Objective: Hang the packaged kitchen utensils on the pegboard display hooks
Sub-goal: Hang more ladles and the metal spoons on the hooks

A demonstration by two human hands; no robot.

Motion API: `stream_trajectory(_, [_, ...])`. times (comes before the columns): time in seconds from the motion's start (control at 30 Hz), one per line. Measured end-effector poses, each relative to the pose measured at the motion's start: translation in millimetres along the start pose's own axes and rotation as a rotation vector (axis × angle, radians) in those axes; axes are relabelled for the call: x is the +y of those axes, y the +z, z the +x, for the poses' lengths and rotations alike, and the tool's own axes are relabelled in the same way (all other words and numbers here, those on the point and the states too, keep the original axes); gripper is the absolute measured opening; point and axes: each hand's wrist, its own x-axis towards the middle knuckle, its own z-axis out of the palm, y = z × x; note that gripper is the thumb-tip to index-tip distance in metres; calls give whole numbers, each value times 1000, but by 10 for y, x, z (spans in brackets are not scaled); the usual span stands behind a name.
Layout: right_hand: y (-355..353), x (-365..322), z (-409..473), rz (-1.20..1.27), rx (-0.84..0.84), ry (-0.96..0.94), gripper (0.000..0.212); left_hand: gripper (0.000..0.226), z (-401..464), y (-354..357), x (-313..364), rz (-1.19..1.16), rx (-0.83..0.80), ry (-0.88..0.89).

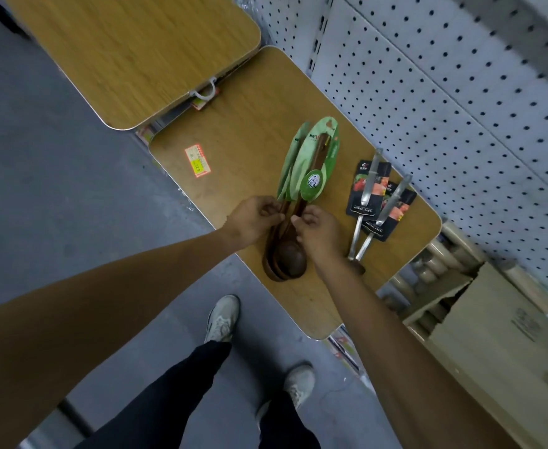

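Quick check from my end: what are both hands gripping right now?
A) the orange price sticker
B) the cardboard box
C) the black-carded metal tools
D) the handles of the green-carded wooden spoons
D: the left hand and right hand pinch the dark handles of the green-carded wooden spoons on the wooden tabletop; the black-carded metal tools lie untouched beside them.

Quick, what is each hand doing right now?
Left hand: closed, pinching the handles of the green-carded wooden spoons.
Right hand: closed, pinching the same spoon handles from the other side.
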Motion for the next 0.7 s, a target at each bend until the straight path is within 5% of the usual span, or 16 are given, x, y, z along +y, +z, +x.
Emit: stream_trajectory(0.7, [-1356,-1146,-2534,-3,170,-351,27,14,-2219,-90,1966,-236,11,298])
